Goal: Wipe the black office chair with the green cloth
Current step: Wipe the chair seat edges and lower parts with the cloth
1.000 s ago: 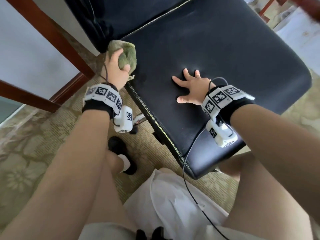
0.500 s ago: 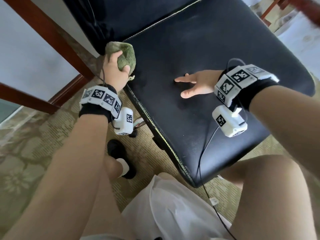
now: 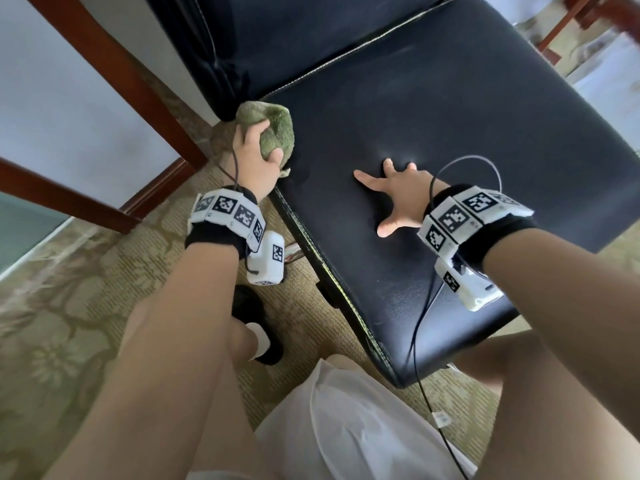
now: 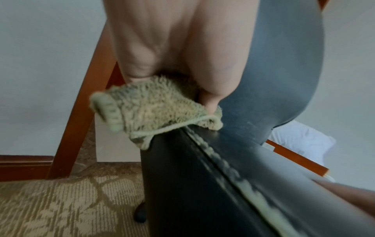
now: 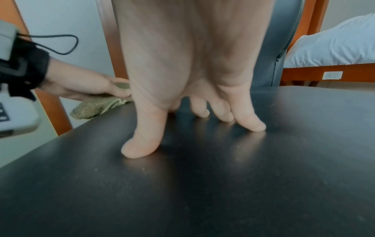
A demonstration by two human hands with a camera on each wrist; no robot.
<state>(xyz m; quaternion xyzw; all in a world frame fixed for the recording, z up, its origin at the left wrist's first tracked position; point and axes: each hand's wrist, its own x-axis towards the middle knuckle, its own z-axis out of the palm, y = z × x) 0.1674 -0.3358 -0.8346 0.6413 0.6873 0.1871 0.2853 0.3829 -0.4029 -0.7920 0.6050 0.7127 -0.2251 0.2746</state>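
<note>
- Left hand (image 3: 254, 161): fingers curled round the bunched green cloth (image 3: 273, 131), pressed on the seat's rear left corner.
- Right hand (image 3: 398, 194): spread flat, fingertips (image 5: 254, 126) pressing the black office chair (image 3: 467, 140) mid-seat.

Cloth (image 3: 273, 133) on chair (image 3: 450, 133) seat's left edge, hand (image 3: 398, 192) mid-seat.

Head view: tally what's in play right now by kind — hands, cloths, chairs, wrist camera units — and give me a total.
Hands: 2, left hand gripping, right hand flat on the seat
Green cloth: 1
Black office chair: 1
Wrist camera units: 2, left unit, right unit
Total: 6
</note>
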